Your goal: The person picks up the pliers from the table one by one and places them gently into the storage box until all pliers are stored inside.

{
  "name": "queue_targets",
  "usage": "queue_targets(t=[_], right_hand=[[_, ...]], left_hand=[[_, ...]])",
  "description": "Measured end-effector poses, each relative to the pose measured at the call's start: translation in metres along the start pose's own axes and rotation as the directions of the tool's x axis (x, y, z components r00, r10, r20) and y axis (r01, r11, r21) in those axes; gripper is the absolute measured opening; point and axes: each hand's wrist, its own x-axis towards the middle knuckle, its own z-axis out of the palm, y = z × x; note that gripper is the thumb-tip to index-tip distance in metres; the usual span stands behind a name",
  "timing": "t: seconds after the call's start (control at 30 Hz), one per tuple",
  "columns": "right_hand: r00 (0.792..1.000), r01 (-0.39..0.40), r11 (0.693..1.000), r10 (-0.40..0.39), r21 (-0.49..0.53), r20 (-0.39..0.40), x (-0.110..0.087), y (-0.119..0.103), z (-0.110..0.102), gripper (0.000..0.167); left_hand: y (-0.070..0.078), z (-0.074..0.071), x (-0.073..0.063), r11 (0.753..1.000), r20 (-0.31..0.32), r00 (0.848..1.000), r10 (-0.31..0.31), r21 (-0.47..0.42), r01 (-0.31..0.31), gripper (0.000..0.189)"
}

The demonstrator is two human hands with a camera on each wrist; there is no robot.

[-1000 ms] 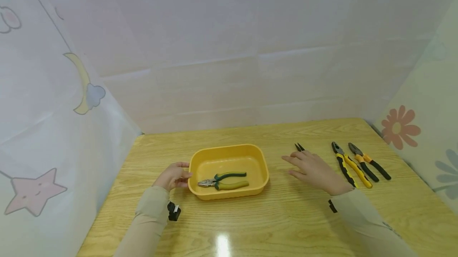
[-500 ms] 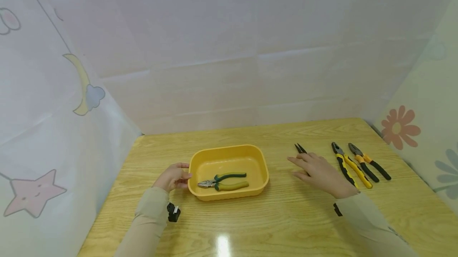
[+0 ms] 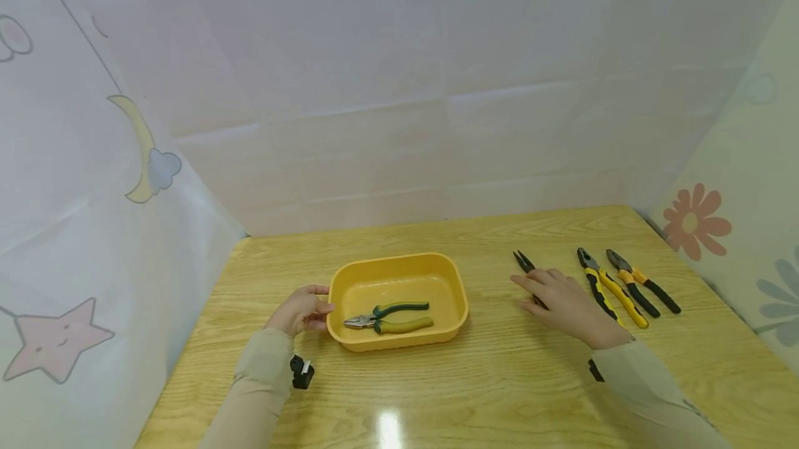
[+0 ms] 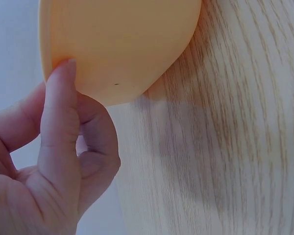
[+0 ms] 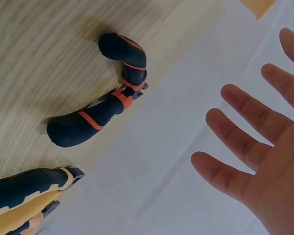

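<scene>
My left hand [image 3: 299, 311] grips the left end of a yellow plastic basin [image 3: 399, 282]. In the left wrist view, the thumb lies inside the basin's wall [image 4: 122, 39] and curled fingers sit outside. Combination pliers [image 3: 378, 318] with green and olive handles lie in the basin. My right hand [image 3: 564, 307] hovers with fingers spread over long-nose pliers [image 3: 523, 261], hiding most of their handles in the head view. The right wrist view shows those black-and-orange handles [image 5: 90, 122] on the table, apart from the straight fingers [image 5: 235, 134].
To the right of the right hand lie yellow-and-black pliers [image 3: 593, 275] and orange-and-black pliers [image 3: 624, 274]. All stand on a wooden table [image 3: 437, 393], with printed cloth [image 3: 399, 123] hanging behind and at both sides.
My right hand has shifted a little to the right and nearer to me, uncovering more of the long-nose pliers. The left hand and basin stay in place.
</scene>
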Motion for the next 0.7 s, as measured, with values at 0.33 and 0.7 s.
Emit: queue_targets(t=[0.33,0.7], right_hand=[[0.999,-0.042,0.999,0.042,0.002,-0.008,-0.006,0.006,0.007,0.051],[0.995,-0.099,0.995,0.099,-0.019,0.020,-0.011,0.012,0.017,0.054]], left_hand=[[0.001,0.001,0.000,1.000,-0.012,1.000,-0.004,-0.007,0.004,0.047],[-0.001,-0.001,0.003,1.000,-0.010,1.000,-0.012,-0.016,0.012,0.046]])
